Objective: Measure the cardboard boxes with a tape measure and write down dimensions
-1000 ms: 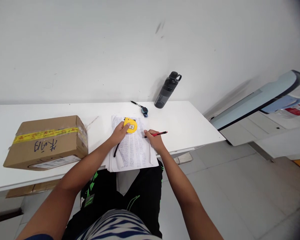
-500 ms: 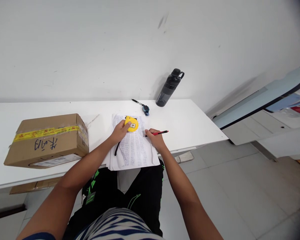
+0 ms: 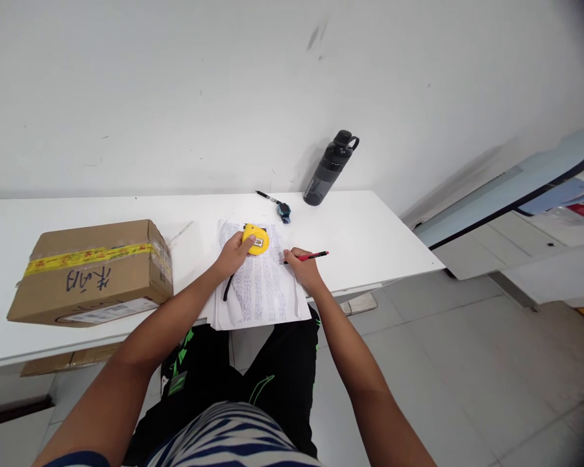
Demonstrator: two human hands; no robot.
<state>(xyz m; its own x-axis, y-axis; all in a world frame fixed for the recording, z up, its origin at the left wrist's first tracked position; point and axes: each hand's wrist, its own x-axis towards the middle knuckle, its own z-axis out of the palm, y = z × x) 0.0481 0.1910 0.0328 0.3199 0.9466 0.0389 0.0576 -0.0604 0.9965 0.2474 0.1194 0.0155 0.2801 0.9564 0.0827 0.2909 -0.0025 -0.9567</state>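
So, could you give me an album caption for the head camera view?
Left hand holding a yellow tape measure, right hand a red-and-black pen, over marked paper sheets near a taped cardboard box.

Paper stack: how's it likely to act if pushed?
Probably floppy: the paper stack looks thin and part of its near edge overhangs the table. It may also fan apart, since its edges sit misaligned and no binding shows.

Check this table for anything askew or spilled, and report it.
The paper stack looks slightly askew: its near end overhangs the front edge of the white table, and its layers are uneven at the lower left. No spill shows.
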